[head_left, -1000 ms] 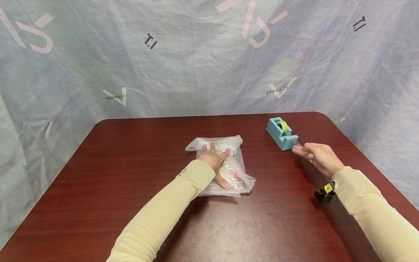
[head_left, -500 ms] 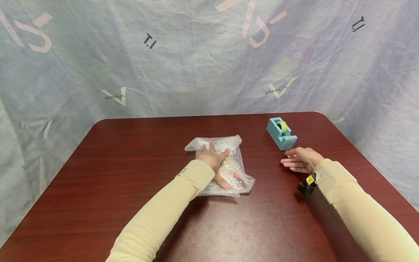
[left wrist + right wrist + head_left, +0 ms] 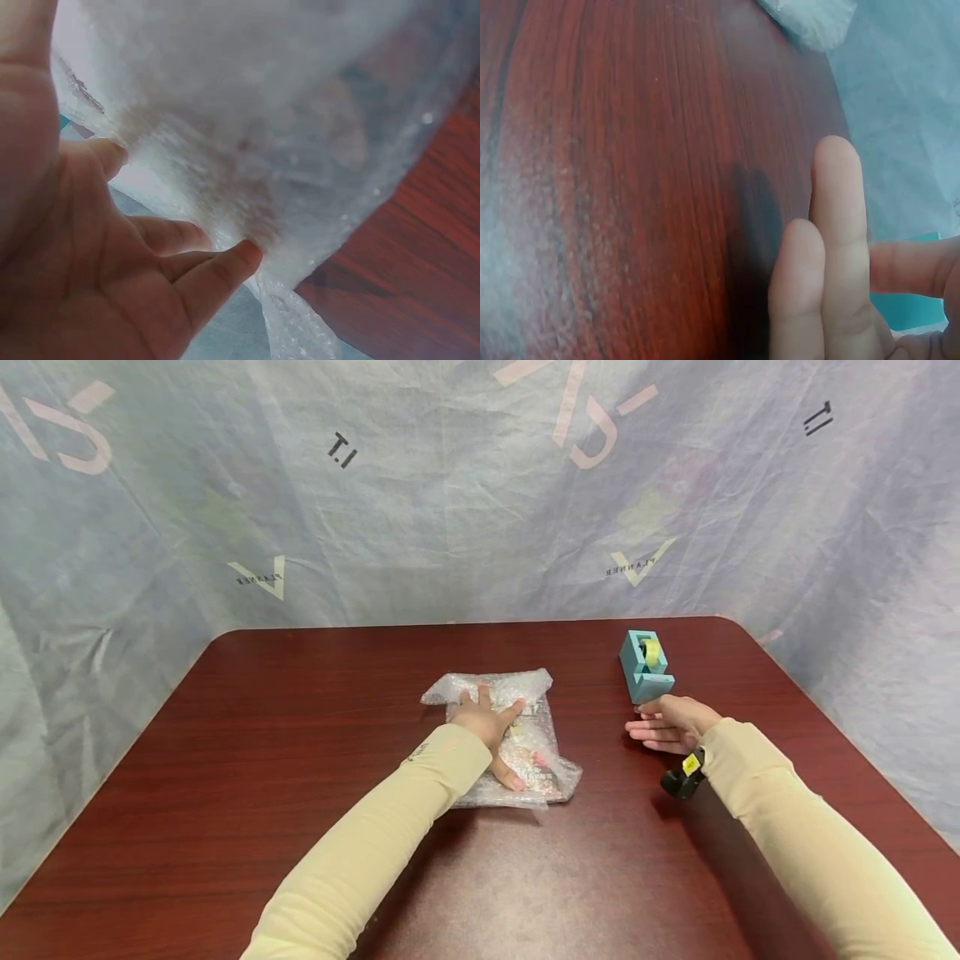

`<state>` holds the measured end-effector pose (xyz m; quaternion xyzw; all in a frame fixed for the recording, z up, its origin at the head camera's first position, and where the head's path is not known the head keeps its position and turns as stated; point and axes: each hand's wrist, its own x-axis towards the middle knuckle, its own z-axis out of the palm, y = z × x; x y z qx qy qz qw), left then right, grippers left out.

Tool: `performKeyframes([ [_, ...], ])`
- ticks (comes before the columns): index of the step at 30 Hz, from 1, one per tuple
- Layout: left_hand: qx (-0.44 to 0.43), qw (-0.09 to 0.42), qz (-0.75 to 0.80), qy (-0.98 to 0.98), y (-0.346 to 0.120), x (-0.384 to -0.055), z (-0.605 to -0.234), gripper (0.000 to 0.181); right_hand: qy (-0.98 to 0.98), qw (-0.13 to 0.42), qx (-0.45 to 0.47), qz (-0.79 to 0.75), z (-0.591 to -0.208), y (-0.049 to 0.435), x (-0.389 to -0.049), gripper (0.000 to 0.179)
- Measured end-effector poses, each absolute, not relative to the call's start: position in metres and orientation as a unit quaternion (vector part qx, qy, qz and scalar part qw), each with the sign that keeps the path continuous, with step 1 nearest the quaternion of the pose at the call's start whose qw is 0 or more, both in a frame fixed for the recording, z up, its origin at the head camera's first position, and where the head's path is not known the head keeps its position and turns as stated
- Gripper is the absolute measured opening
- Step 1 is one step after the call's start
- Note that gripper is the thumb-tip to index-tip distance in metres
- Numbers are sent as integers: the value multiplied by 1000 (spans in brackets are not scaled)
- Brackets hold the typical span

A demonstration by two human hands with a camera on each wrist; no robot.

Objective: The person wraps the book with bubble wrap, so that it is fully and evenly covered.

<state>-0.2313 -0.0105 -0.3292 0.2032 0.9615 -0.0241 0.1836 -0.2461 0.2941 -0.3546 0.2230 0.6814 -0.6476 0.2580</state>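
Note:
In the head view my left hand (image 3: 483, 727) lies with spread fingers on a flat package in bubble wrap (image 3: 525, 681), holding it against the table. Printed colours show through the wrap. The left wrist view has those fingers against the cloudy plastic (image 3: 300, 150). My right hand (image 3: 671, 722) is at the front of a light blue tape dispenser (image 3: 651, 688). Its thumb and index finger pinch what looks like the end of clear tape (image 3: 637, 708), mostly hidden. The other fingers stay extended. A yellowish tape roll (image 3: 651, 652) sits in the dispenser.
A dark red wooden table (image 3: 315, 693) lies under everything. Behind it and along both sides hangs a grey printed cloth (image 3: 450, 510). A black wrist camera (image 3: 682, 781) hangs below the right wrist.
My right hand has moved left along the dispenser's front. The dispenser has turned, so its front end now points more towards me. My left hand and the package have stayed put.

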Motion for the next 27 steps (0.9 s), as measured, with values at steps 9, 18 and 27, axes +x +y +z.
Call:
performKeyframes([
  [9,200,183,-25,962,-13,-233,-330,126,710,249,187,-631,-357,285,-243,16],
  [18,198,181,-51,962,-11,-230,-329,127,822,163,97,-538,-317,273,-228,25],
  [27,197,176,-50,963,-11,-231,-329,128,844,177,25,-506,-297,198,-239,37],
])
